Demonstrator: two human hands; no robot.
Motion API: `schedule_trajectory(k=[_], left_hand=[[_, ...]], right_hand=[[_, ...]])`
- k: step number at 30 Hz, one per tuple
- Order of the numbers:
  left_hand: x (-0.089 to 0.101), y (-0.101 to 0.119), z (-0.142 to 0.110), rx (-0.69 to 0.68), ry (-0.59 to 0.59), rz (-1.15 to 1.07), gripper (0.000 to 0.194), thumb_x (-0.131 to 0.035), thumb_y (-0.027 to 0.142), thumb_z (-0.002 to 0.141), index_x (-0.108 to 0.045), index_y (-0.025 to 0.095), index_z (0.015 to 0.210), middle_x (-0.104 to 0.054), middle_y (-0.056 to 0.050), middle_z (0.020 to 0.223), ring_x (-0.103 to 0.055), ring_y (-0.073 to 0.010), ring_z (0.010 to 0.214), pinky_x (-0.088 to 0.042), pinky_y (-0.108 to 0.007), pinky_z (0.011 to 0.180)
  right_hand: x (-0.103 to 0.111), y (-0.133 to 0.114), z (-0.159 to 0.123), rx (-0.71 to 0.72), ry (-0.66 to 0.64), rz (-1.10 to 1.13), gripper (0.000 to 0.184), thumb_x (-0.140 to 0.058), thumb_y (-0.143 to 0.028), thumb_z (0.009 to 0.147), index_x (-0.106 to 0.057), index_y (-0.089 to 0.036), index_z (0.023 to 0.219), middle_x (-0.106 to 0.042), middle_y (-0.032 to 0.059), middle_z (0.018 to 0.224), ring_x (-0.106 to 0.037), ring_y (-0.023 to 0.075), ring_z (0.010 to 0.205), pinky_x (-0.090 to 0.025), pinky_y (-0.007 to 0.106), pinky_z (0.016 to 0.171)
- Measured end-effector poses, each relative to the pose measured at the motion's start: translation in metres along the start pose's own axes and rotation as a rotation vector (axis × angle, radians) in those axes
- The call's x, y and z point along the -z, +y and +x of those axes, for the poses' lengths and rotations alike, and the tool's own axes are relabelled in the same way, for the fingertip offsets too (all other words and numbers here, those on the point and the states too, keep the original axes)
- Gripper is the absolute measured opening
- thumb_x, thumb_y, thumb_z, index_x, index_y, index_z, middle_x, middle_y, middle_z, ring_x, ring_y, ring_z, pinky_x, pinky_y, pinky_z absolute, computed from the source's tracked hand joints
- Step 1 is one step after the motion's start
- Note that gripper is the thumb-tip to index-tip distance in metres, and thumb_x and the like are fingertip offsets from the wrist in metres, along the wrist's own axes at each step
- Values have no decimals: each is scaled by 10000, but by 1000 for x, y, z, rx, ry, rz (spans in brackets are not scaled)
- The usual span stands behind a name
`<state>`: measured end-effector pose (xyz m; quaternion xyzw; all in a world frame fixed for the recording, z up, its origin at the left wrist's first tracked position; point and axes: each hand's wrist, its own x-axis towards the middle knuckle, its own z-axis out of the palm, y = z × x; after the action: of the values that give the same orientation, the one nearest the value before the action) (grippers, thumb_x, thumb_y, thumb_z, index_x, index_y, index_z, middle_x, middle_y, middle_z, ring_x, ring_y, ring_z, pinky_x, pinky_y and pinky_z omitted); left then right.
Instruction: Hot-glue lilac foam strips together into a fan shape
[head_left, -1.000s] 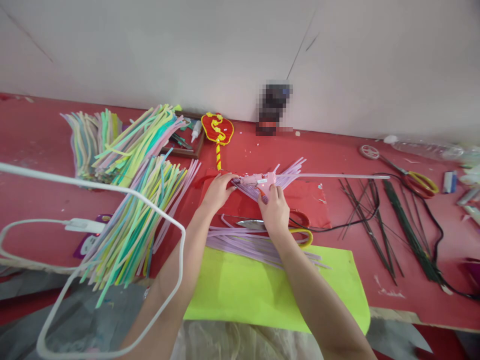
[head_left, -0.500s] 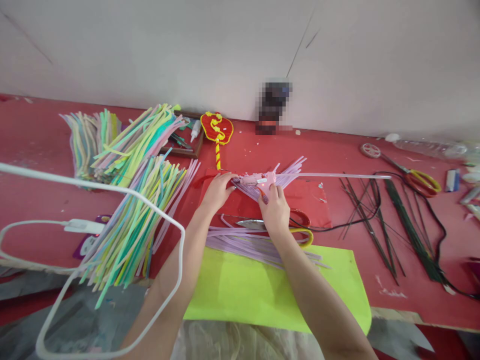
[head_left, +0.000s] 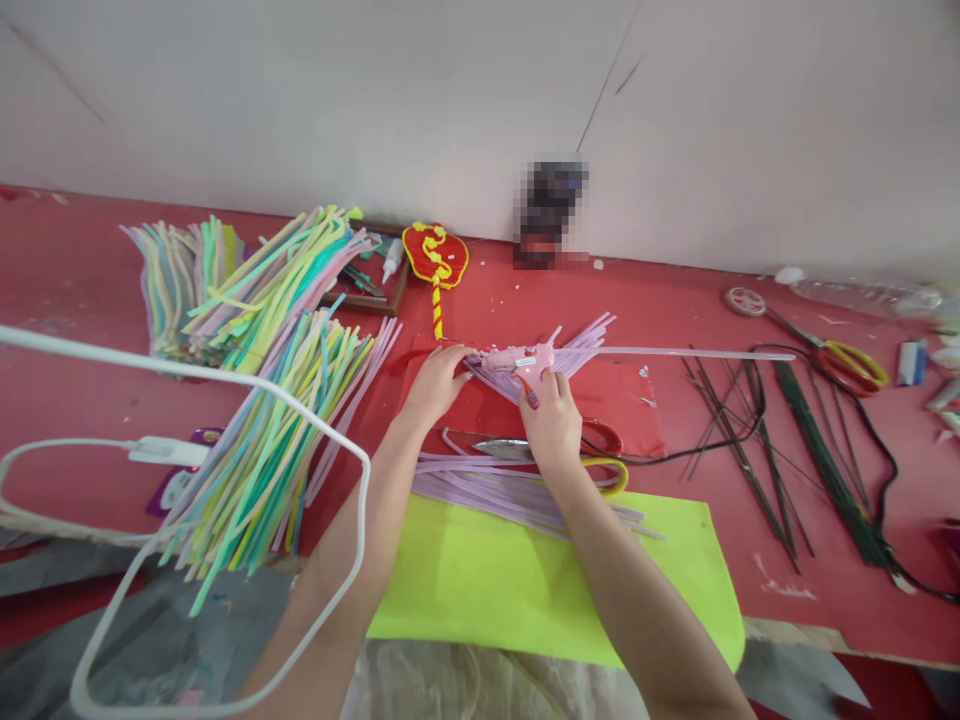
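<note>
My right hand (head_left: 553, 418) is closed around the handle of a pink hot glue gun (head_left: 517, 358). A long translucent glue stick (head_left: 690, 352) sticks out of its back to the right. The gun's nozzle points left at my left hand (head_left: 439, 378), whose thumb and fingers pinch the left end of a bunch of lilac pipe cleaners (head_left: 595, 331). That bunch fans out behind and beneath the gun. Exactly where the nozzle meets the pinched end is too small to make out. Under my right wrist lie scissors (head_left: 504, 449) and more lilac pipe cleaners (head_left: 480, 482).
Multicoloured pipe cleaners (head_left: 262, 450) lie left, near a white cable (head_left: 315, 412). A red-and-yellow fan shape (head_left: 436, 256) stands behind my hands. Right are dark wires (head_left: 750, 460), other scissors (head_left: 851, 366) and a plastic bottle (head_left: 870, 294). A yellow-green sheet (head_left: 495, 590) covers the front edge.
Both hands hold nearly the same pose, the glue gun still in my right and the lilac bunch in my left. The glue stick's far end has shifted slightly right and the view has moved a little.
</note>
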<state>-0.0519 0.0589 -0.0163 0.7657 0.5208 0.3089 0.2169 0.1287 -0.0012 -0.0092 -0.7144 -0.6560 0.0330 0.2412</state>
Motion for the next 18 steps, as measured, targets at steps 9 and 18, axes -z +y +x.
schedule_trajectory(k=[9, 18], left_hand=[[0, 1, 0, 8, 4, -8, 361, -603, 49, 766, -604, 192, 1097, -647, -80, 1144, -560, -215, 1137, -420, -411, 1012], [0, 1, 1, -3, 3, -11, 353, -607, 43, 763, -600, 160, 1095, -649, -93, 1139, -566, -214, 1121, -419, -395, 1013]], right_hand=[[-1, 3, 0, 10, 7, 23, 366, -425, -264, 866, -483, -146, 1207, -562, 137, 1050, -585, 243, 878, -463, 296, 589], [0, 3, -1, 15, 5, 12, 357, -426, -249, 868, -485, -137, 1202, -565, 136, 1054, -590, 241, 875, -459, 293, 587]])
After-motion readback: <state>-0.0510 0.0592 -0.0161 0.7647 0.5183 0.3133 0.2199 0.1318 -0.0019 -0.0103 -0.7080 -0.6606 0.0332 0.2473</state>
